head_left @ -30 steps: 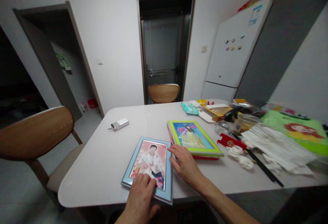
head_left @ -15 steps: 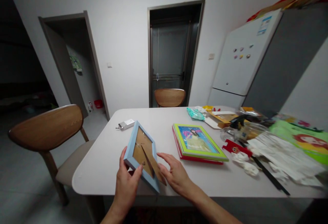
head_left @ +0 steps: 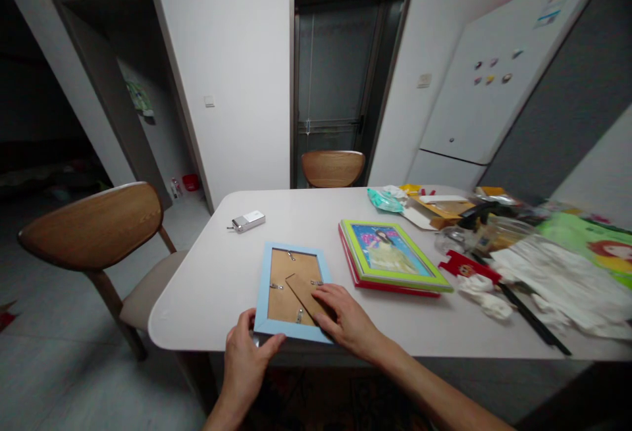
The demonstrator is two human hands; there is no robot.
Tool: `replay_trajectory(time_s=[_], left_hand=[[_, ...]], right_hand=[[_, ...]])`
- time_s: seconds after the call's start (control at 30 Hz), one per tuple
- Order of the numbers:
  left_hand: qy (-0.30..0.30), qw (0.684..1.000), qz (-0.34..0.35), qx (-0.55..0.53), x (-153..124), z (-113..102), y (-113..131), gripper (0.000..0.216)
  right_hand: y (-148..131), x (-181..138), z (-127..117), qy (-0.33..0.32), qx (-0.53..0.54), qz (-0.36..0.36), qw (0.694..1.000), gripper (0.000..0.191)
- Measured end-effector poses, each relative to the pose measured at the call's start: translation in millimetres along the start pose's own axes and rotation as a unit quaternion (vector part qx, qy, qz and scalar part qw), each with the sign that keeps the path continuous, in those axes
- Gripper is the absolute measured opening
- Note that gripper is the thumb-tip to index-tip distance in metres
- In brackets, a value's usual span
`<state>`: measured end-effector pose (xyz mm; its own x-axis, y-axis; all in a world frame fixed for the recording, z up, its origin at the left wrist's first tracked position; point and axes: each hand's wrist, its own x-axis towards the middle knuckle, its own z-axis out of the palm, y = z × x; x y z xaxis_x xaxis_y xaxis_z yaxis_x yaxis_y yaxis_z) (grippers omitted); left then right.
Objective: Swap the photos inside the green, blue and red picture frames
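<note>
A light blue picture frame (head_left: 265, 286) is back side up at the table's front edge, its brown backing board and small metal clips showing. My left hand (head_left: 245, 358) grips its lower left corner, thumb along the bottom edge. Across the frame's right side, my right hand (head_left: 348, 319) holds the brown support leg (head_left: 302, 293) between thumb and fingers; the leg slants over the board. To the right lies a green picture frame (head_left: 395, 256) with a picture of a figure in a yellow dress, stacked on a red one (head_left: 390, 287).
A small silver device (head_left: 248, 222) lies at the back left. On the right are crumpled white tissues (head_left: 484, 296), a black strap-like item (head_left: 533, 322), a red card (head_left: 469, 266), a clear container (head_left: 503, 237) and white cloth (head_left: 543, 279). Wooden chairs stand left (head_left: 99, 227) and behind (head_left: 333, 168).
The blue frame has gone from tilted up to lying nearly flat on the table. My right hand has closed on its support leg. The view has dipped downward.
</note>
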<state>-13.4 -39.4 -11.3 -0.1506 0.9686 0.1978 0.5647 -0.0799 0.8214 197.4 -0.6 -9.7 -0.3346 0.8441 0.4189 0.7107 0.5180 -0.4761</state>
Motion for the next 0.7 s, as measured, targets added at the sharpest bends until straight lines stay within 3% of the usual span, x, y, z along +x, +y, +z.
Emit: replay_trajectory(time_s=[0.13, 0.27, 0.4, 0.5, 0.6, 0.7], left_hand=[[-0.026, 0.991, 0.066, 0.115, -2.5, -0.3, -1.2, 0.034], [-0.032, 0.981, 0.091, 0.17, -3.2, 0.7, -1.9, 0.038], [-0.056, 0.981, 0.119, 0.14, 1.0, 2.2, -1.3, 0.051], [-0.115, 0.976, 0.162, 0.087, 6.9, 4.0, 3.4, 0.052], [-0.158, 0.968, 0.182, 0.073, 11.8, 5.7, 8.6, 0.039], [-0.162, 0.967, 0.182, 0.072, 13.1, 5.9, 9.7, 0.022]], right_hand=[[4.8, -1.1, -1.2, -0.008, -0.025, 0.004, 1.0, 0.038], [5.0, -4.6, -0.8, -0.017, -0.054, 0.0, 0.998, 0.035], [-2.4, 0.0, -6.1, -0.044, -0.084, -0.015, 0.995, 0.03], [-10.2, 11.7, -10.1, -0.114, -0.078, -0.078, 0.987, 0.02], [-14.5, 22.2, -8.2, -0.163, -0.053, -0.132, 0.976, 0.016], [-14.6, 25.1, -2.6, -0.146, -0.047, -0.126, 0.98, 0.014]])
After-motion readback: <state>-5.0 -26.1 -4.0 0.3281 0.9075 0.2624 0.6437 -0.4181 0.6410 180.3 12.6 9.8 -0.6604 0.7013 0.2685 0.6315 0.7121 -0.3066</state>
